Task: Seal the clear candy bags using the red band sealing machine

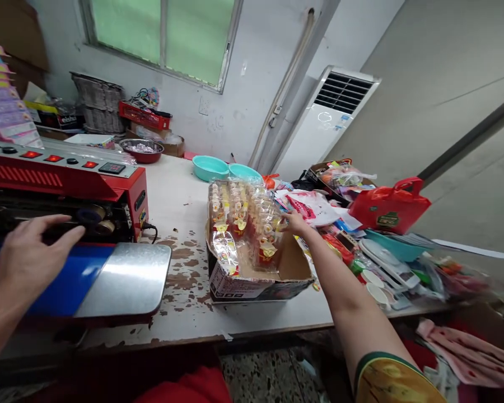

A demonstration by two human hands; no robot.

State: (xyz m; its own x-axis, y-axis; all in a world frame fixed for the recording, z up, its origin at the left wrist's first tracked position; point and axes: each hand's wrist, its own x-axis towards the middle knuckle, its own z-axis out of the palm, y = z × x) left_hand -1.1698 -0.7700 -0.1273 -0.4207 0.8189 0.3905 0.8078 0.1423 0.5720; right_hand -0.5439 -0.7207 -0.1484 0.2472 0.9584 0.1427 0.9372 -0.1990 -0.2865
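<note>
My left hand (33,254) is over the blue belt (78,268) in front of a red band-sealing machine (67,173). Its thumb and forefinger are spread, with nothing between them. To the right, my right hand (294,223) reaches over the side of an open cardboard box (243,289). Its fingers are at the edge of a clear plastic pack (273,215) in the right-hand row and seem to pinch it; the fingertips are partly hidden. Several similar packs stand in rows inside, and one pack (225,252) lies at the front left.
A metal plate (128,280) extends from the machine. Two turquoise basins (210,168) and a red bowl (145,157) stand behind. On the right are a red bag (390,204), a white scale (388,263) and loose plastic bags. The table's front edge (193,338) is close to my body.
</note>
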